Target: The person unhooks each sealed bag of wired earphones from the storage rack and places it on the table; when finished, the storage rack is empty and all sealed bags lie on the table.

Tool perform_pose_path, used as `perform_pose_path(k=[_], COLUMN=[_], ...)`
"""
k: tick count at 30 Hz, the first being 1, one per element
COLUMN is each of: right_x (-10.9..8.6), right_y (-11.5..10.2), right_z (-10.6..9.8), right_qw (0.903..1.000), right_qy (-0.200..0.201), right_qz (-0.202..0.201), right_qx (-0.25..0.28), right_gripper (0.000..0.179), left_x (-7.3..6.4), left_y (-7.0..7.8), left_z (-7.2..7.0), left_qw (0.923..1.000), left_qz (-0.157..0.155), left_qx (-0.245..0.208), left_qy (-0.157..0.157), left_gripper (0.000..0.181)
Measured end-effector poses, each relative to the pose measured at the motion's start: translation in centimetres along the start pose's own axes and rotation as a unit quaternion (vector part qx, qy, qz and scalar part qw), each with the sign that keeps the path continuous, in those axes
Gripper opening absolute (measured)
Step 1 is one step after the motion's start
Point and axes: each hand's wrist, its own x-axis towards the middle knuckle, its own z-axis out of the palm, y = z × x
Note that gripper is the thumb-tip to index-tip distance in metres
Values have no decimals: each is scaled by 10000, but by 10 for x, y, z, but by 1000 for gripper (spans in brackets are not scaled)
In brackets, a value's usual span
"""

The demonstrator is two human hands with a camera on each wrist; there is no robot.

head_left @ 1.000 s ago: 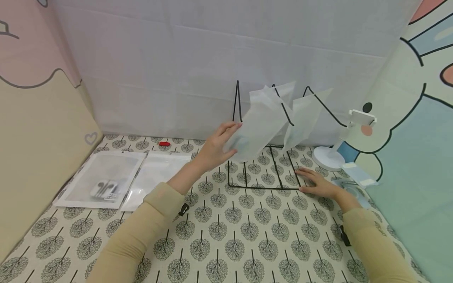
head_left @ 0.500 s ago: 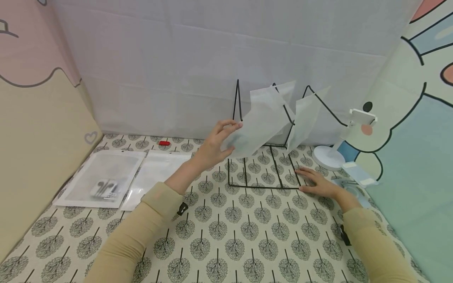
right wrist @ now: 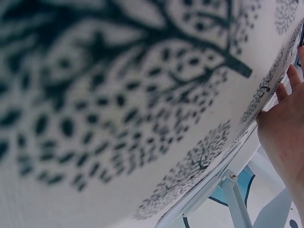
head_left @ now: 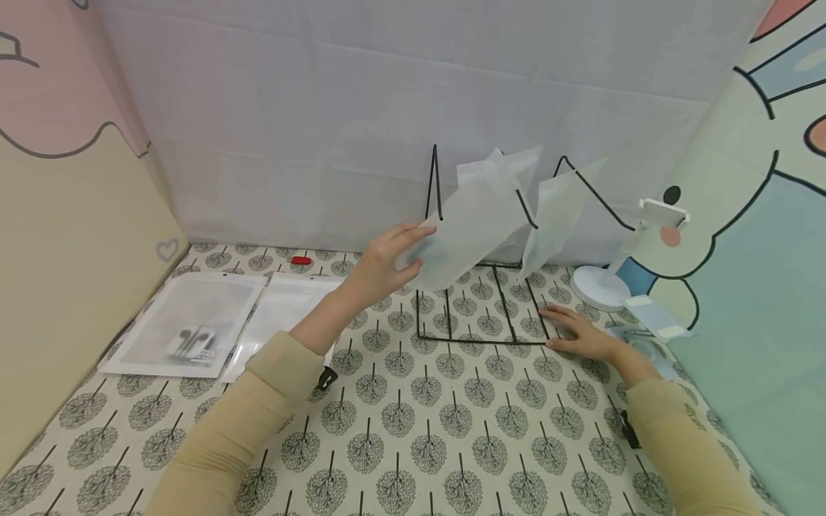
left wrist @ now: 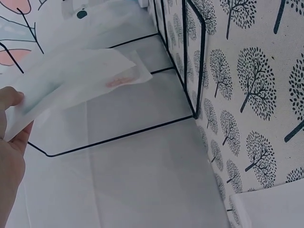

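My left hand (head_left: 387,261) pinches the near edge of a white translucent pouch (head_left: 471,229), thumb on one side and fingers on the other. The pouch leans at a slant between the dividers of a black wire rack (head_left: 480,342). In the left wrist view a faint reddish patch shows through the far end of the pouch (left wrist: 95,78). Another white pouch (head_left: 556,215) leans in the rack's right-hand slot. With its fingers extended, my right hand (head_left: 584,340) rests at the front right corner of the rack's base; the right wrist view shows part of that hand (right wrist: 285,118) at the edge.
On the left lie two flat white pouches, one with earphones (head_left: 191,342) showing through, the other (head_left: 277,308) partly behind my left arm. A red USB-stick-like piece (head_left: 300,260) lies near the back. White phone stand (head_left: 600,288) and pale blue folding stand (head_left: 658,319) stand at right.
My left hand has shifted slightly left and down, drawing the near edge of the pouch with it. My right hand has stayed in place at the rack's corner.
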Motion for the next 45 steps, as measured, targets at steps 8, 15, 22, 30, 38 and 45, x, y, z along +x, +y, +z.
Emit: perform_pose_path(k=[8, 15, 22, 30, 38, 45], right_x=[1, 0, 0, 0, 0, 1], right_y=[1, 1, 2, 2, 1, 1], right_z=[0, 1, 1, 1, 1, 1], right_qw=[10000, 10000, 10000, 10000, 10000, 10000], right_qy=[29, 35, 28, 6, -5, -8], right_qz=[-26, 12, -6, 33, 44, 8], right_qx=[41, -25, 15, 13, 5, 15], right_gripper=[67, 67, 67, 67, 67, 67], left_x=[2, 1, -4, -8, -9, -10], left_y=[9, 12, 11, 16, 22, 26], left_z=[-7, -11, -10, -15, -24, -26], left_qw=[9998, 9996, 9989, 9908, 9896, 9894], left_qz=[90, 195, -181, -745, -705, -484], left_qx=[158, 135, -278, -859, -883, -963], left_qy=[-120, -122, 345, 736, 892, 971], left_gripper=[49, 49, 49, 48, 43, 44])
